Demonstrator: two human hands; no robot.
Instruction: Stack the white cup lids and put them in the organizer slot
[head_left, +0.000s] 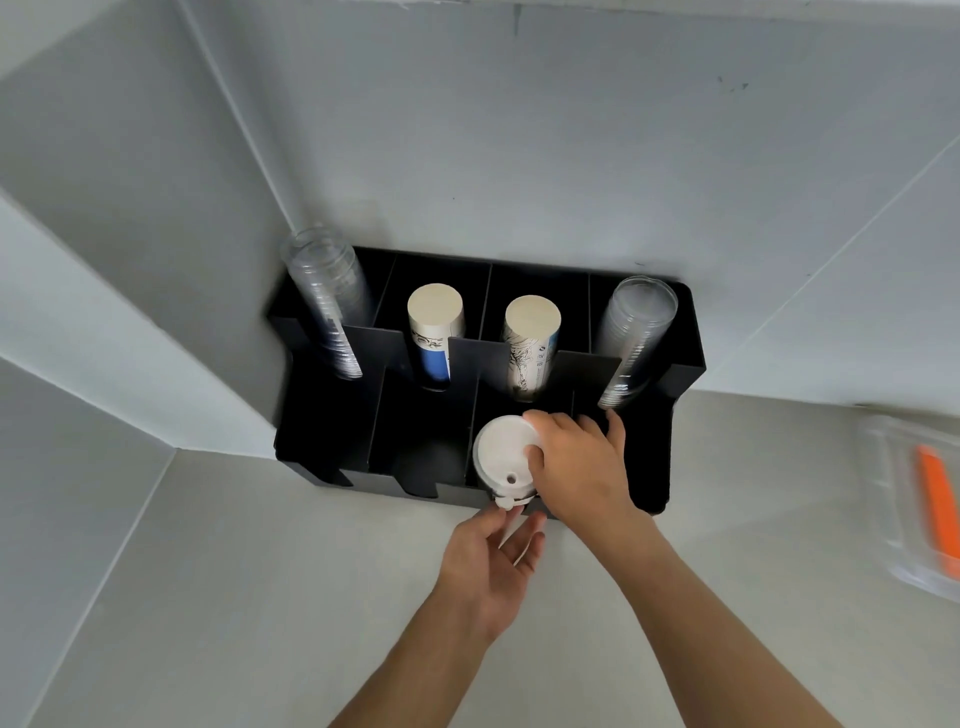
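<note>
Head view: black organizer (680, 338) on grey desk (260, 597), against the wall.
White cup lids (503, 457): stacked in third front slot.
Right hand (576, 462): gripping the stack's side.
Left hand (493, 561): open, fingertips touching the stack's front edge.
Around: clear cup stacks (332, 306), paper cup stacks (434, 327) in rear slots; clear container with something orange in it (919, 499) on the right.

The right hand (576, 457) grips the stack of white lids (503, 454) inside the black organizer (332, 457) — third front slot from the left — while the left hand (493, 564), fingers spread, touches the stack's front edge.

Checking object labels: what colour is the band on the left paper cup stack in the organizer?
Blue, under a black-and-white printed drawing, on the left paper cup stack; seen in the head view.
</note>
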